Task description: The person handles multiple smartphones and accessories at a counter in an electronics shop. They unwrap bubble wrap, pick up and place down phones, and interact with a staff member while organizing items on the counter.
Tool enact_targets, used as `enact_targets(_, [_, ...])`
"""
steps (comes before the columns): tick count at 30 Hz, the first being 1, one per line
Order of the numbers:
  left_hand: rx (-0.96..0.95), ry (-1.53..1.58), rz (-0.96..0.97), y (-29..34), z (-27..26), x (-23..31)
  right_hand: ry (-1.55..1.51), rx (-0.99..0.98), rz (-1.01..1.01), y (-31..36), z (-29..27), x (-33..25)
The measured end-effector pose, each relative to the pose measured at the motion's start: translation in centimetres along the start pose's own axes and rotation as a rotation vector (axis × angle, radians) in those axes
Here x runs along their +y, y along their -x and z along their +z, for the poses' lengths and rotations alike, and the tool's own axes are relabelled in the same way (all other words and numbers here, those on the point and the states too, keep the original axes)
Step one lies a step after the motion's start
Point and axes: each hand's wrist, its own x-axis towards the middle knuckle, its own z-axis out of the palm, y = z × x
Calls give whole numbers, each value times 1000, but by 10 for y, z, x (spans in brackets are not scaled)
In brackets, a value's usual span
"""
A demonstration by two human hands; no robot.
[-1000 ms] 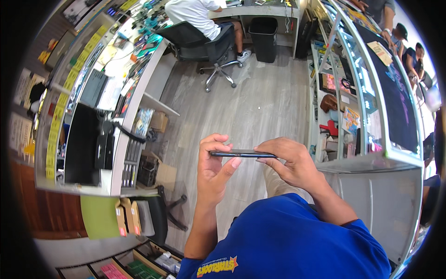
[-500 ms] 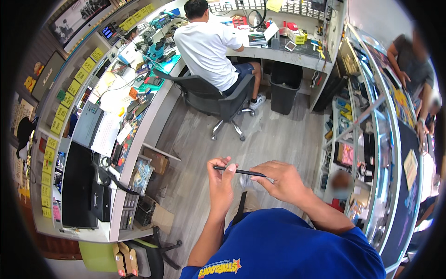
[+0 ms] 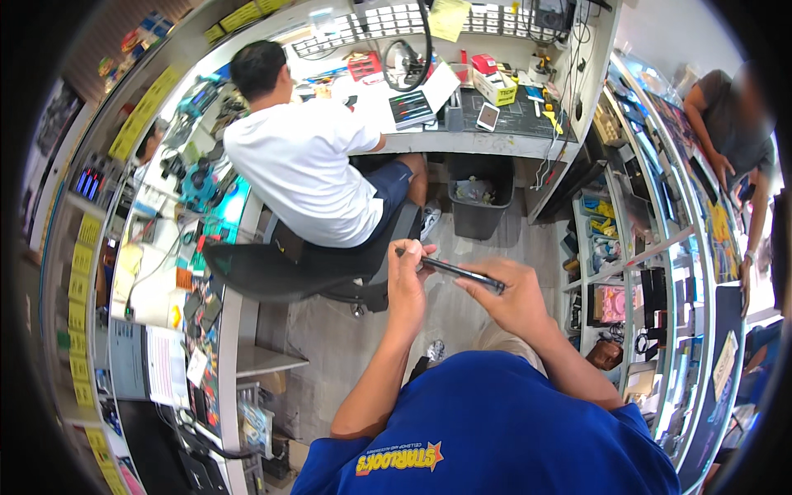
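In front of my body I hold a thin black phone-like slab [image 3: 462,271], seen nearly edge-on, so its face is hidden. My left hand [image 3: 407,289] is closed around its left end, fingers and thumb gripping the edge. At the other end, my right hand [image 3: 518,299] has its thumb against the near side, and its upper fingers are blurred by motion. The slab slopes down towards the right, and its right end has a lighter, shiny edge.
Ahead, a co-worker in a white shirt [image 3: 309,169] sits on a black office chair [image 3: 280,272] at a workbench [image 3: 516,142]. A black bin [image 3: 478,219] stands under the bench. Glass display shelves [image 3: 652,256] line the right side, with another person [image 3: 726,124] beyond. A cluttered counter [image 3: 235,346] runs along the left.
My view has moved forward, closer to the co-worker and bench. The slab has tilted, its right end showing more thickness. Both hands still hold it, and the right hand's fingers have shifted.
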Motion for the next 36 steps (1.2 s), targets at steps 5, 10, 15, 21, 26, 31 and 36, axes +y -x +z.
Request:
enact_targets(5, [-81,170,34,-130,24,-34,-131,-84,-26,-109,-23,79])
enact_targets(10, [24,249,56,-234,44,-66,-83,-249,-75,-211,-47,152])
enact_targets(15, [143,402,74,-301,69,-62,-163,-245,-211,-306,-42,203])
enact_targets(21, [101,106,-62,-372,70,-78,-132,-225,-160,-390,11,251])
enact_targets(26, [146,-15,-26,-436,48,-71,-63,-226,-129,-445,40,273])
enact_targets(31, [261,-833,183,-455,27,-75,41,-279,-91,-470,46,285])
enact_targets(36, [293,-798,292,-468,18,-79,114,-292,-71,-478,57,293])
